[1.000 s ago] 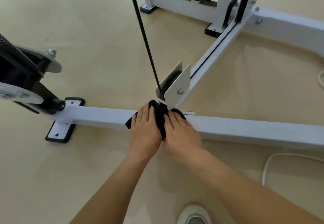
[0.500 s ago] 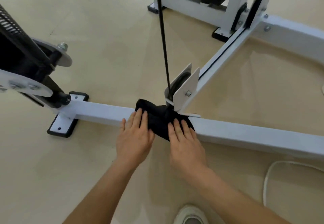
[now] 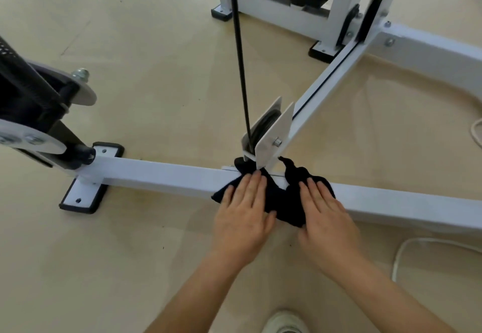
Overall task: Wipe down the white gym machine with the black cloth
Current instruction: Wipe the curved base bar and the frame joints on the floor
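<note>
The two hands are drawing apart, so the black cloth, bunched up a second ago, is now lying spread along the white gym machine's floor bar, right under the pulley bracket. That probably means broader strokes over the bar are coming. The left hand is pressing flat, fingers together, on the cloth's left part; the right hand is pressing flat on its right part. Neither is gripping.
</note>
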Action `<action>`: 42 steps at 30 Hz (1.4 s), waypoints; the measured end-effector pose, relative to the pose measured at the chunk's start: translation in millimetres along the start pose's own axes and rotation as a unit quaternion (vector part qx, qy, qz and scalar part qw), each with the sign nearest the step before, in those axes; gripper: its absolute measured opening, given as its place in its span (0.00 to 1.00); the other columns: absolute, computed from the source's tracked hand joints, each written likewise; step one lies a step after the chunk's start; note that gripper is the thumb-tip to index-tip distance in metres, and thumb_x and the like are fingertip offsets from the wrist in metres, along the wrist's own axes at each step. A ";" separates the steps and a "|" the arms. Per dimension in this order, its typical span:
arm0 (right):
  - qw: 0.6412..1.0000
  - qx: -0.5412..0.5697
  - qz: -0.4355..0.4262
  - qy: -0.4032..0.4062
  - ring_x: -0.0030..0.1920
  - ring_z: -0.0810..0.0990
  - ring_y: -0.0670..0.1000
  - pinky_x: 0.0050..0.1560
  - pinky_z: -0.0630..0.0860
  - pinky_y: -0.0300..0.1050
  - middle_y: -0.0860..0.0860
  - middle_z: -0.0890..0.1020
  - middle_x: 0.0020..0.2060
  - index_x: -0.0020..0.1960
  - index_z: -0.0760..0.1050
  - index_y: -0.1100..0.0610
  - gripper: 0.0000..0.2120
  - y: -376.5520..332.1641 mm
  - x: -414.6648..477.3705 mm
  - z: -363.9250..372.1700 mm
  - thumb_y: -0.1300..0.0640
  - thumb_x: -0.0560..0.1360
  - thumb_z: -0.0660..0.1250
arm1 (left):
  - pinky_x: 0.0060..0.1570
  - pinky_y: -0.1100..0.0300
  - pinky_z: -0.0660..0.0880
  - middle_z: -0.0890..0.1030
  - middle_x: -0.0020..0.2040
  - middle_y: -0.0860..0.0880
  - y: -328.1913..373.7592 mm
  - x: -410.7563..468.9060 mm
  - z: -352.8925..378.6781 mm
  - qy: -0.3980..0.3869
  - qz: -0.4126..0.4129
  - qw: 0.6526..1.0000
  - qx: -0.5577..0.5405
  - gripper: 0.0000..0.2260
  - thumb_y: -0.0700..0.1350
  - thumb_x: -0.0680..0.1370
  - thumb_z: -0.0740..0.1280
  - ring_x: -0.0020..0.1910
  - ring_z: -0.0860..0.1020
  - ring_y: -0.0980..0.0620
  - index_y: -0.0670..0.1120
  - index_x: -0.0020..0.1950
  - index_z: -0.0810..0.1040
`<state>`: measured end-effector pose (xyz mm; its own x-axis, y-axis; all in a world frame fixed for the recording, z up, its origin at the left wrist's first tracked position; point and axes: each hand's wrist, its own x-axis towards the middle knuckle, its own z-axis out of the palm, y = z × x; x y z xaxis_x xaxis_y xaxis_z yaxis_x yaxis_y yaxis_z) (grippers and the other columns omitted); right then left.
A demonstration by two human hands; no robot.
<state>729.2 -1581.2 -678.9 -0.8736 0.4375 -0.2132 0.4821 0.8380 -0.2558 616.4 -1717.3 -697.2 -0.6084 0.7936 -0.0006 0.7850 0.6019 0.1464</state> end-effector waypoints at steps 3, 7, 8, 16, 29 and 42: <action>0.998 0.062 -0.013 0.001 0.76 0.62 0.57 0.74 0.60 0.48 0.55 0.65 0.76 0.76 0.63 0.59 0.29 -25.7 18.2 -13.4 0.56 0.76 0.59 | 0.65 0.47 0.71 0.74 0.71 0.45 -53.3 11.4 -11.6 0.024 -0.063 0.997 -0.026 0.24 0.50 0.77 0.58 0.69 0.73 0.44 0.43 0.71 0.73; 0.997 0.070 -0.019 0.033 0.59 0.73 0.53 0.53 0.74 0.49 0.50 0.76 0.59 0.66 0.71 0.52 0.15 -42.4 37.3 -19.4 0.55 0.80 0.62 | 0.54 0.47 0.74 0.81 0.56 0.47 -99.9 26.6 -40.0 0.063 -0.164 0.979 -0.108 0.12 0.39 0.75 0.68 0.58 0.75 0.39 0.46 0.57 0.82; 0.997 0.078 -0.003 0.025 0.56 0.74 0.54 0.50 0.74 0.50 0.51 0.77 0.55 0.64 0.71 0.53 0.14 -41.9 39.4 -19.7 0.55 0.80 0.63 | 0.52 0.48 0.73 0.80 0.52 0.47 -103.4 29.4 -47.7 0.067 -0.185 0.974 -0.110 0.12 0.38 0.74 0.70 0.56 0.74 0.40 0.47 0.55 0.83; 0.858 0.495 0.136 0.034 0.34 0.75 0.46 0.37 0.72 0.38 0.47 0.75 0.30 0.39 0.78 0.50 0.07 -27.9 28.7 -57.0 0.61 0.74 0.71 | 0.41 0.66 0.71 0.82 0.38 0.54 -112.9 14.5 -114.9 -0.040 -0.210 0.928 -0.306 0.14 0.40 0.77 0.69 0.39 0.79 0.56 0.59 0.40 0.82; 0.782 0.609 0.130 0.025 0.66 0.74 0.47 0.68 0.71 0.47 0.45 0.75 0.68 0.78 0.58 0.44 0.30 -103.1 40.0 -17.0 0.62 0.79 0.58 | 0.42 0.76 0.72 0.84 0.51 0.58 9.8 65.8 -90.5 0.075 -0.231 0.726 -0.643 0.15 0.48 0.85 0.53 0.48 0.80 0.68 0.54 0.59 0.80; 0.775 0.614 0.130 0.070 0.71 0.70 0.49 0.71 0.68 0.52 0.48 0.71 0.72 0.80 0.52 0.45 0.38 -112.7 46.3 -38.3 0.62 0.73 0.58 | 0.35 0.70 0.76 0.85 0.39 0.54 9.0 64.9 -101.8 0.086 -0.227 0.698 -0.674 0.14 0.46 0.85 0.56 0.37 0.83 0.61 0.44 0.57 0.81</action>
<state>631.9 -1642.9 -623.8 -0.6933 0.6432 -0.3252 0.2676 -0.1893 -0.9448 572.1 -1669.4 -595.2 -0.8547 0.4561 -0.2478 -0.2448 0.0668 0.9673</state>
